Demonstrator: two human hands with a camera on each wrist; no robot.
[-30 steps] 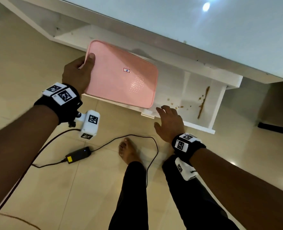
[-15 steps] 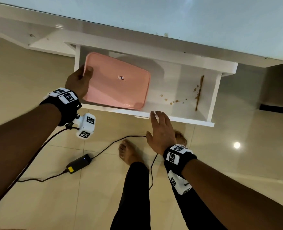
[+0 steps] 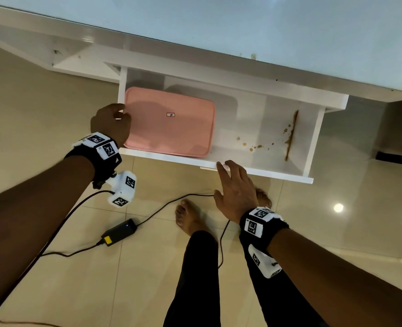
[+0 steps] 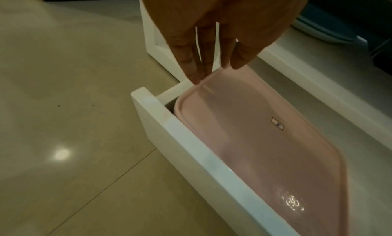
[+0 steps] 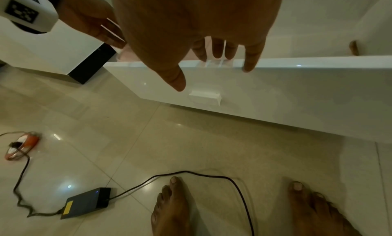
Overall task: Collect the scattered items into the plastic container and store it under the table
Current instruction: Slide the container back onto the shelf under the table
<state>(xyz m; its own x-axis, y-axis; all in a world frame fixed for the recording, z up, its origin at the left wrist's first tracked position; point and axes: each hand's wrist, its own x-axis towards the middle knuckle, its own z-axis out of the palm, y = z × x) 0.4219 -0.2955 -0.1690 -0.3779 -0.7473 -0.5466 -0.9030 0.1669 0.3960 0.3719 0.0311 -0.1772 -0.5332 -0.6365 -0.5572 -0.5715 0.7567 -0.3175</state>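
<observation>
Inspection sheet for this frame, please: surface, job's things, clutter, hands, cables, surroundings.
Surface: open white drawer under the table top; brown stains on its floor, right side.
Job's things: pink lidded container lies flat in the drawer's left half, lid on.
Clutter: orange object on the floor; what it is cannot be told.
Hands: left hand at the container's left edge, straight fingertips touching the lid rim; right hand open at the drawer front's top edge.
Cables: black power adapter and its cable on the floor by the bare feet.
Surroundings: glossy beige floor tiles.
</observation>
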